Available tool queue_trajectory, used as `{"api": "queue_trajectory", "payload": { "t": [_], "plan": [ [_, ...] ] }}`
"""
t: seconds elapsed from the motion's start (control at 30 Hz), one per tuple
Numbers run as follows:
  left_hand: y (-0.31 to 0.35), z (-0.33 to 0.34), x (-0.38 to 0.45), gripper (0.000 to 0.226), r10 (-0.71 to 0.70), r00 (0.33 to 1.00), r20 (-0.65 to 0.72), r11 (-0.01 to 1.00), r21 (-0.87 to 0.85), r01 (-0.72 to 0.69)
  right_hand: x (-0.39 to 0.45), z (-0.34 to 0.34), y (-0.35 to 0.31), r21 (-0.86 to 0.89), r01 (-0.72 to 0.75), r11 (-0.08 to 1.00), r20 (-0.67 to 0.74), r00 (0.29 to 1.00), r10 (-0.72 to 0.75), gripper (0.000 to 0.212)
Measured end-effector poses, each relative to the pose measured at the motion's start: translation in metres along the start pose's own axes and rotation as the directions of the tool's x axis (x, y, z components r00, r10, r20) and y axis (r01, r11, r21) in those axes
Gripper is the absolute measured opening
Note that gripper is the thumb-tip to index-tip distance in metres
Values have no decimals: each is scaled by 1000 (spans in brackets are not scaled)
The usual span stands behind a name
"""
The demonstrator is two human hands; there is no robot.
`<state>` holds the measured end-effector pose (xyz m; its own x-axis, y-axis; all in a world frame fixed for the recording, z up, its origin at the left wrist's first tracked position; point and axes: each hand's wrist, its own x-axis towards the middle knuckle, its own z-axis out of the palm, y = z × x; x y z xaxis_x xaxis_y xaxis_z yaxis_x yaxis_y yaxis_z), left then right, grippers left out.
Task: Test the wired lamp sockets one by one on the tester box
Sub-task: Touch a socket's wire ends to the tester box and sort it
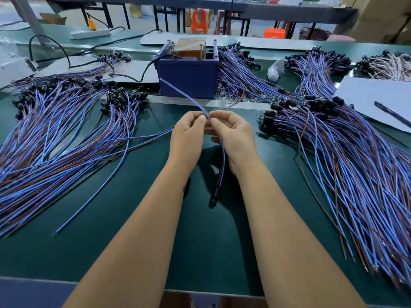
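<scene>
Your dark green bench (200, 241) carries heaps of wired sockets left (55, 138) and right (355, 165) of your hands, a blue tester box (189, 78) beyond them, and white paper (378, 96) far right.

The tester box (189, 80) is dark blue, with a brown block (189, 48) on top. Left of it lie blue and reddish-brown wires (60, 138) ending in black sockets (124, 97); right of it lies a like-coloured pile (347, 165). Far right of the box, one bundle (388, 66) is whitish-pink. The table (200, 241) in front is dark green. Right of the box sits white paper (378, 96) with a dark blue pen (392, 114). Behind the box stand orange stools (199, 21).
</scene>
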<state>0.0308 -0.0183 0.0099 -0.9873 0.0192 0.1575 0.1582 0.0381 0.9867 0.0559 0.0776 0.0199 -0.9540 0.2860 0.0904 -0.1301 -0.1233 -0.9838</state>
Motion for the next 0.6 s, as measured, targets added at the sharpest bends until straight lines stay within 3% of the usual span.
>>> {"api": "queue_trajectory", "payload": {
  "t": [0.17, 0.37, 0.5, 0.6],
  "plan": [
    [2, -4, -1, 12, 45, 999, -15, 992, -118, -47, -2, 5, 2, -75, 35, 997, 31, 999, -33, 8],
    [0, -3, 1, 14, 41, 999, -9, 991, -124, -42, -1, 5, 3, -116, 35, 993, 24, 999, -33, 7],
    [-2, -4, 4, 14, 47, 999, -25, 997, -66, -49, 0, 5, 7, -232, 27, 972, -41, 998, -38, 11],
    [-3, -4, 4, 17, 36, 999, -31, 999, -29, -37, 1, 6, 8, -222, 25, 975, -80, 996, -44, 15]
  ]
}}
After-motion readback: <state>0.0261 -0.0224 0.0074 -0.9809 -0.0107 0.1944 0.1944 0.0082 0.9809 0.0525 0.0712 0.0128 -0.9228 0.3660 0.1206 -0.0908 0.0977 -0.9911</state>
